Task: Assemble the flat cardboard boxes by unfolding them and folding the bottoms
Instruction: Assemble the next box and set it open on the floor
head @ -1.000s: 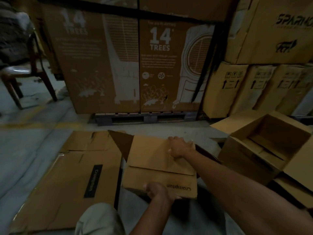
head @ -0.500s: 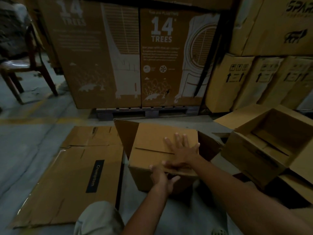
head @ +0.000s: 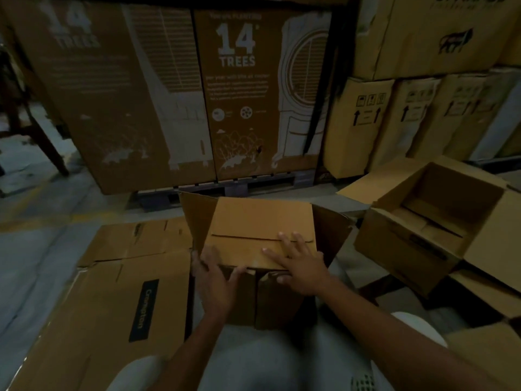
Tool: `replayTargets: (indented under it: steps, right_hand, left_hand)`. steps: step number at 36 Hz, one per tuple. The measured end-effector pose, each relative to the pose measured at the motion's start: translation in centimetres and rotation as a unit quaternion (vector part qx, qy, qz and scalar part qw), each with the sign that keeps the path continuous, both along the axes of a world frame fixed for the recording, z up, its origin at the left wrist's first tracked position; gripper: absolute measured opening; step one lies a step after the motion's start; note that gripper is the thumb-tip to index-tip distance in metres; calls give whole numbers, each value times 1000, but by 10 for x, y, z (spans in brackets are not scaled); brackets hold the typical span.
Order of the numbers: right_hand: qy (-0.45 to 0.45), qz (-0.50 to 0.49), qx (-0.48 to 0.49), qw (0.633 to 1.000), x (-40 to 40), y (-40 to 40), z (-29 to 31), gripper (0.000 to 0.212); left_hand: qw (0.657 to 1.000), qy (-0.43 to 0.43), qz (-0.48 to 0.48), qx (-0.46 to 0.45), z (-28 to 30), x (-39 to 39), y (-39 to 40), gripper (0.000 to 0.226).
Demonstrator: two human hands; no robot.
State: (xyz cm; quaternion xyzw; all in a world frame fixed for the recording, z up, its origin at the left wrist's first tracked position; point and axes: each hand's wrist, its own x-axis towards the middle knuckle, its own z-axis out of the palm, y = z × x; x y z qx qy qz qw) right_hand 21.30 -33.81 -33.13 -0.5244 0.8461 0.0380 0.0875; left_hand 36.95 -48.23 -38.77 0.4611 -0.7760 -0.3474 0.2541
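A brown cardboard box (head: pixel 262 224) stands on the floor in front of me with two flaps folded flat across its top and side flaps sticking up at left and right. My right hand (head: pixel 298 263) lies flat on the folded flaps, fingers spread, pressing near the front edge. My left hand (head: pixel 214 275) holds the box's front left corner, thumb on the top edge and fingers along the left side. A stack of flat cardboard boxes (head: pixel 112 300) with a black label lies on the floor to the left.
An assembled open box (head: pixel 417 244) stands at the right. Large printed cartons (head: pixel 158 94) on a pallet rise just behind, and more cartons (head: pixel 363 122) are stacked at the back right. A chair leg (head: pixel 48 148) shows at far left. My knees are at the bottom.
The box has been turned so the folded flaps face up. My right hand slid toward the front edge of the flaps and my left hand moved to the front left corner.
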Motion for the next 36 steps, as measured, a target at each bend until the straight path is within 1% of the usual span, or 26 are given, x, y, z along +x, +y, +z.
replayTargets:
  steps: [2,4,6,7,8,10,12,13,15,16,18,21,24,27,31,33,36]
  right_hand:
    - [-6,14,-37,999,-10,5,-4,74]
    - [-45,30,-73,996,-26,9,-7,74]
    - [-113,43,-128,984,-39,15,-15,74]
    - [-139,32,-163,976,-42,19,-22,72]
    - [-149,6,-204,967,-42,25,-30,70]
    - [-113,-50,-313,942,-37,36,-52,70]
    - [-72,-116,-406,904,-28,39,-70,75]
    - [-74,-156,-433,885,-25,36,-74,76]
    - [-111,-223,-441,862,-18,27,-74,77]
    - [-132,-239,-428,862,-15,23,-74,79]
    - [-175,-244,-404,864,-12,20,-76,82]
    - [-211,-232,-418,852,-17,17,-81,79]
    - [-202,-221,-448,843,-17,13,-81,68]
    - [-195,-214,-459,840,-13,11,-82,65]
    - [-169,-192,-469,845,-16,12,-74,62]
    - [-173,-189,-461,850,-18,15,-64,64]
    - [-179,-173,-447,859,-16,17,-44,63]
  left_hand:
    - [997,-14,-57,-55,-7,6,-10,83]
    - [994,13,-84,-72,-12,9,-17,76]
    - [996,53,-63,-46,-12,9,-18,71]
    - [996,65,-54,-30,-13,7,-18,68]
    - [996,73,-54,-25,-13,4,-18,66]
    - [993,84,-72,-29,-16,-3,-20,68]
    - [989,104,-94,-38,-21,-11,-23,73]
    - [988,112,-101,-43,-22,-14,-24,76]
    - [988,113,-95,-47,-25,-20,-30,81]
    - [988,114,-92,-45,-27,-22,-33,81]
    - [987,127,-95,-33,-28,-23,-38,78]
    - [985,148,-86,-30,-24,-25,-42,78]
    - [986,150,-50,-50,-21,-25,-44,79]
    - [987,133,-34,-78,-21,-17,-48,79]
    - [985,130,-38,-106,-12,-5,-48,81]
    - [984,136,-38,-108,-7,3,-45,84]
    - [981,167,-5,-96,2,15,-41,90]
